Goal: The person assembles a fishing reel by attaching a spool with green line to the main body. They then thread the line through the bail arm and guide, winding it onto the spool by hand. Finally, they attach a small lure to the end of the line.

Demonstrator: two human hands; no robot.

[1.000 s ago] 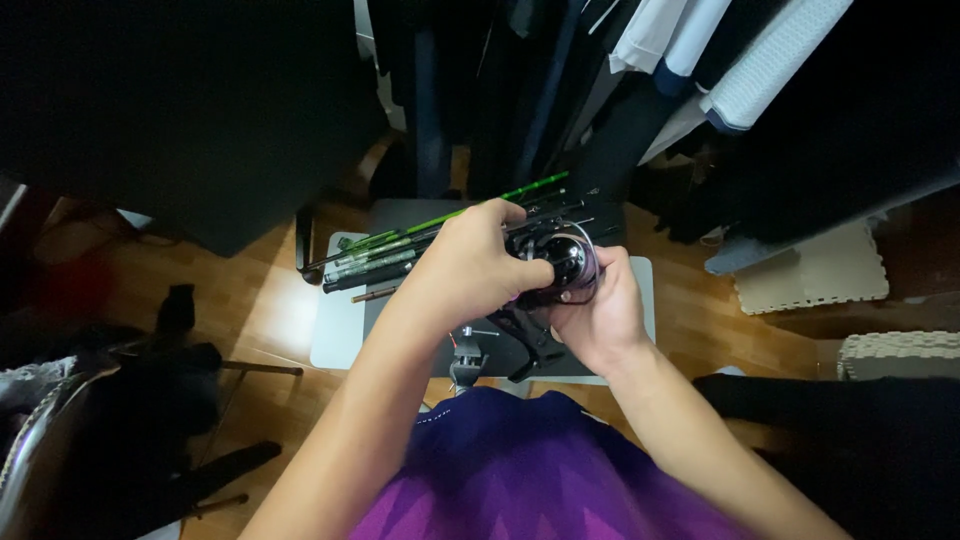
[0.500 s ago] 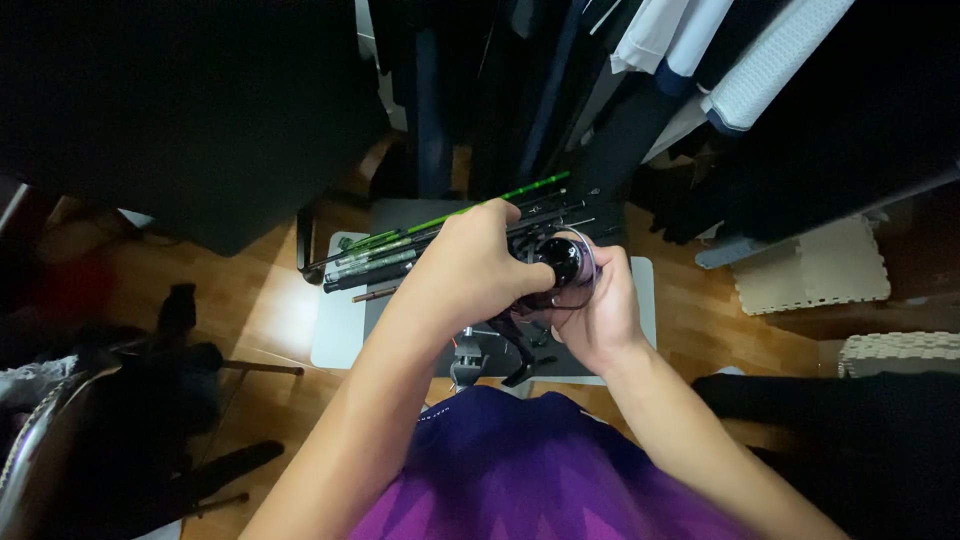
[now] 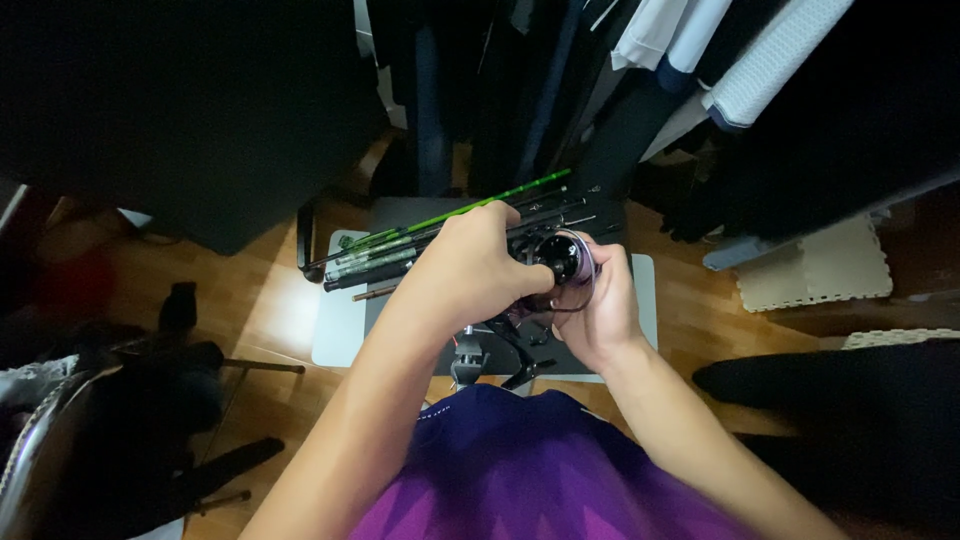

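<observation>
1. Left hand (image 3: pixel 480 270): reaching across from the left, fingers curled down over the top of a dark fishing reel (image 3: pixel 555 262), pressed around its body.
2. Right hand (image 3: pixel 600 310): cupped under and behind the reel from the right, fingers wrapped up around the spool side; a thin loop of line (image 3: pixel 590 285) curving over them.
3. Reel position: held between both hands, above a grey mat (image 3: pixel 345 320) on a low counter (image 3: pixel 640 290), just in front of a bundle of rod sections.
4. Rod sections (image 3: pixel 440 235): lying flat and roughly parallel across the mat, one bright green (image 3: pixel 480 208), the rest dark; none touched by either hand.
5. Doing this well, by judgement: steady support from the lower hand, light even pressure from the upper one, line kept taut and clear of the knuckles to avoid a snag or tangle.
6. Below the reel: a small dark stand or clamp (image 3: pixel 470 360) with a red detail, partly hidden by the forearms; contact with the reel not clear.
7. Containers: none open to view; no tray, box or bin discernible on the mat.
8. Surroundings: hanging clothes (image 3: pixel 700 60) above, wooden floor (image 3: pixel 250 300), pale foam mat (image 3: pixel 820 265) at right.
</observation>
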